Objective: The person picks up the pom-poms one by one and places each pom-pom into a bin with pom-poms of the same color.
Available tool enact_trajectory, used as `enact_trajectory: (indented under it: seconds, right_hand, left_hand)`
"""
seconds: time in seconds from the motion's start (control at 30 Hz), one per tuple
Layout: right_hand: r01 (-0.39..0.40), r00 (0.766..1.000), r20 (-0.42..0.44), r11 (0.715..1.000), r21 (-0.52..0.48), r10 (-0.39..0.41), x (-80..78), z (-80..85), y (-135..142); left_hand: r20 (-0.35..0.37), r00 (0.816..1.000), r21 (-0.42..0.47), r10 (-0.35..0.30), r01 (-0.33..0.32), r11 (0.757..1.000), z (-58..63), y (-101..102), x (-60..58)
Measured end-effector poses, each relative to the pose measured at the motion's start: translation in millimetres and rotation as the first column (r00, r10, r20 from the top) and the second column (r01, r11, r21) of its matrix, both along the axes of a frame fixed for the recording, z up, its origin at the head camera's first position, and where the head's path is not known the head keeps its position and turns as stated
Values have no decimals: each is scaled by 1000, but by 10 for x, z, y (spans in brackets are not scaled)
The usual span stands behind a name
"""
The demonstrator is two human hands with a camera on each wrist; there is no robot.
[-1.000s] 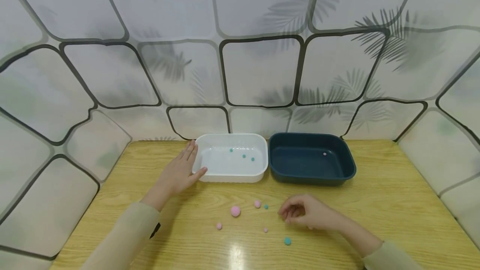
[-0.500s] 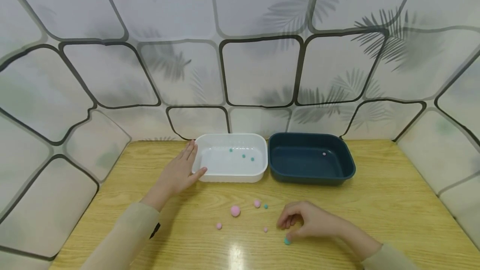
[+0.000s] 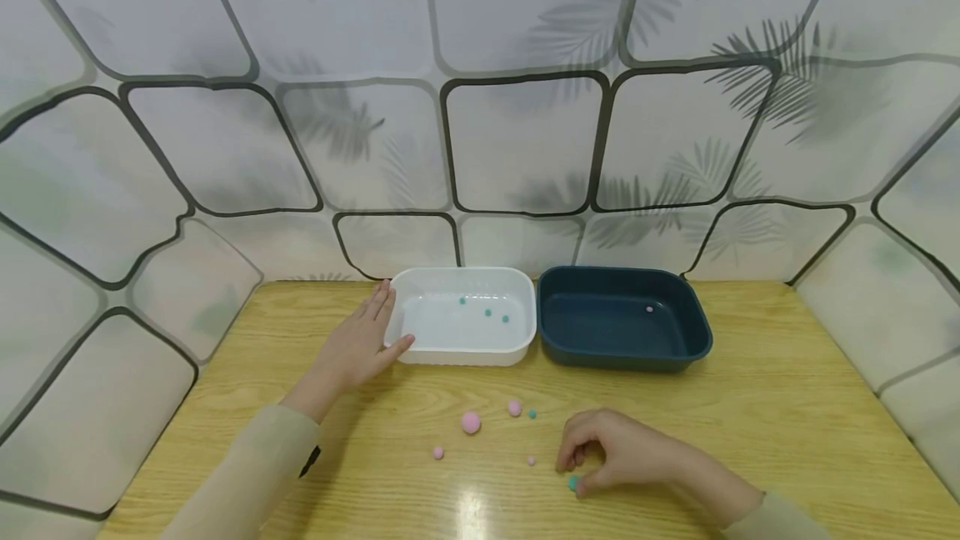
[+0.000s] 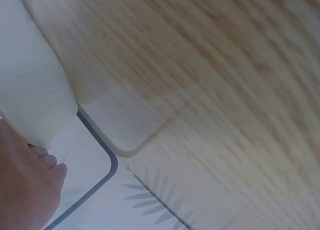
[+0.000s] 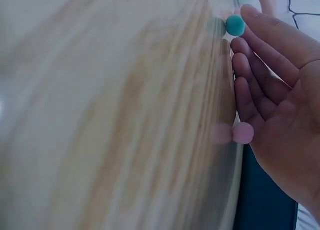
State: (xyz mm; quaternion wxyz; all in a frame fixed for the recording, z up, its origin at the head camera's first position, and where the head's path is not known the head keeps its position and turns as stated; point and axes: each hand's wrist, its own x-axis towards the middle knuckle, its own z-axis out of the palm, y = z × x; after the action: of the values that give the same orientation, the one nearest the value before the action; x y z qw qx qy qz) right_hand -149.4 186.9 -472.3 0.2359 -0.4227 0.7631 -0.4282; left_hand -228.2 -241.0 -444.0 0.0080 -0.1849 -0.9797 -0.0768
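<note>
My right hand is low over the table, thumb and fingers apart and bent around a teal ball. In the right wrist view, that teal ball sits on the tabletop right by the thumb tip. My left hand lies with straight fingers along the left side of a white tray, thumb on its front rim. Several small teal balls lie inside that tray. Beside it stands a dark blue tray with one small pink ball in it.
Loose on the wooden table are a large pink ball, another pink ball, a small teal ball and two smaller pink balls, one left and one right. A patterned backdrop rises behind the trays.
My right hand has shifted slightly down toward the front teal ball, and its thumb now overlaps the ball's right side. The left hand and both trays stay put.
</note>
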Motion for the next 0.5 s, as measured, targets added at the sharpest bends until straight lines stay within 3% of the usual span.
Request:
enact_trajectory:
  seconds: [0.27, 0.5]
  right_hand:
    - [7, 999, -51, 997, 79, -3, 34, 22, -25]
    - [17, 998, -67, 997, 78, -12, 34, 19, -44]
  left_hand:
    - [-2, 1000, -5, -1, 1, 1000, -5, -2, 2]
    - [-4, 1000, 0, -6, 6, 1000, -6, 4, 3]
